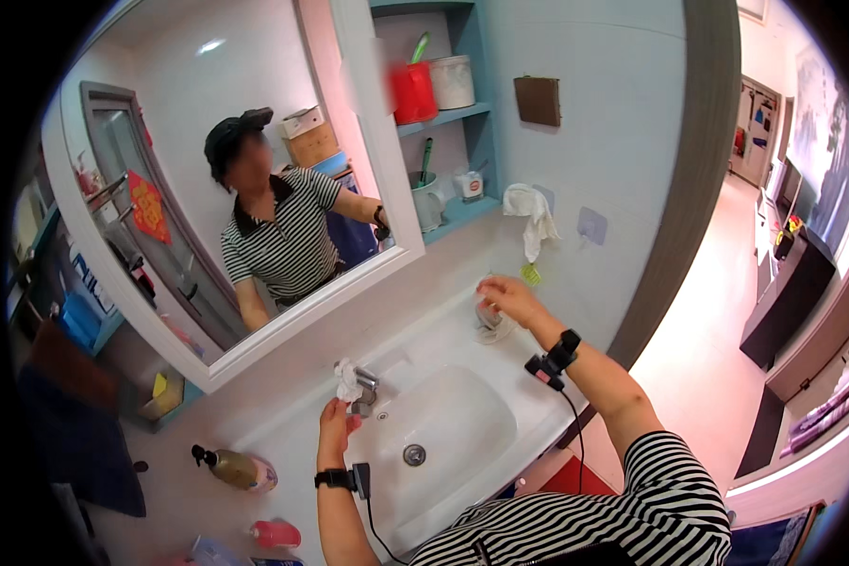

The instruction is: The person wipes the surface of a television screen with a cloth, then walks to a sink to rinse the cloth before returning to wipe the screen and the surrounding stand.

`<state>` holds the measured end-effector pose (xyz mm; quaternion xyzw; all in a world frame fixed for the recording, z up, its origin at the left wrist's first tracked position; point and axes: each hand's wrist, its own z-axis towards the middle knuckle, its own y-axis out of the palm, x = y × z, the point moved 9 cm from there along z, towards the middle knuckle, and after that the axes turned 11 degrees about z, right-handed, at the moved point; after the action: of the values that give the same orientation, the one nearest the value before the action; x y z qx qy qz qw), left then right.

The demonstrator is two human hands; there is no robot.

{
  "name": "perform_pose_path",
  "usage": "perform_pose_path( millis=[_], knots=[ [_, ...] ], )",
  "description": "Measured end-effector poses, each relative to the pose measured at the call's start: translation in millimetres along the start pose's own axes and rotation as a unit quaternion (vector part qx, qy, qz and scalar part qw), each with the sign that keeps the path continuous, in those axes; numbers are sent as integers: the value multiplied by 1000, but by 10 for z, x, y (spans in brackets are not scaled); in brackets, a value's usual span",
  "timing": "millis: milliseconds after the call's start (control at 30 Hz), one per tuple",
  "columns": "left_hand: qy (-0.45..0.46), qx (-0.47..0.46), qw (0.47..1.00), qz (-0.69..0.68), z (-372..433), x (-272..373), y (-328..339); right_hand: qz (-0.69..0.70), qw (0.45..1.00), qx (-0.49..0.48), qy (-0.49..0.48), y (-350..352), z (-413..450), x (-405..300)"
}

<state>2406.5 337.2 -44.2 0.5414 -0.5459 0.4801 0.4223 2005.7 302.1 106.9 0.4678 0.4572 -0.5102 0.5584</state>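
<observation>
My left hand is at the left of the faucet, its fingertips at a crumpled white tissue or cloth that lies against the tap. Whether the fingers grip it is unclear. At the back right corner of the white washbasin, my right hand is raised with bent fingers over a whitish, stringy item. The fingers partly cover that item, so contact cannot be told. Above this hand, a white cloth hangs on the wall, with a small yellow-green item below it.
A framed mirror slants over the basin, beside teal shelves with a red cup and other cups. On the left stand a pump bottle and a pink bottle. A doorway edge rises at right.
</observation>
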Motion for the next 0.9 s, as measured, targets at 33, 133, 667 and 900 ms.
perform_pose_path(
  millis=[33, 133, 667, 900],
  knots=[
    [-14, -2, 1000, -8, -46, -122, 27, -45, 994, 56, -85, -317, 29, -228],
    [-39, -40, 998, 7, -271, -422, 63, -258, 915, 224, -214, -861, 7, -824],
    [-132, -100, 986, -22, -1259, -887, 511, -78, 909, 288, -291, -1766, 438, -1291],
    [-8, -134, 986, -102, -1352, -304, 908, -192, 930, 16, -313, -245, -405, -1359]
  ],
)
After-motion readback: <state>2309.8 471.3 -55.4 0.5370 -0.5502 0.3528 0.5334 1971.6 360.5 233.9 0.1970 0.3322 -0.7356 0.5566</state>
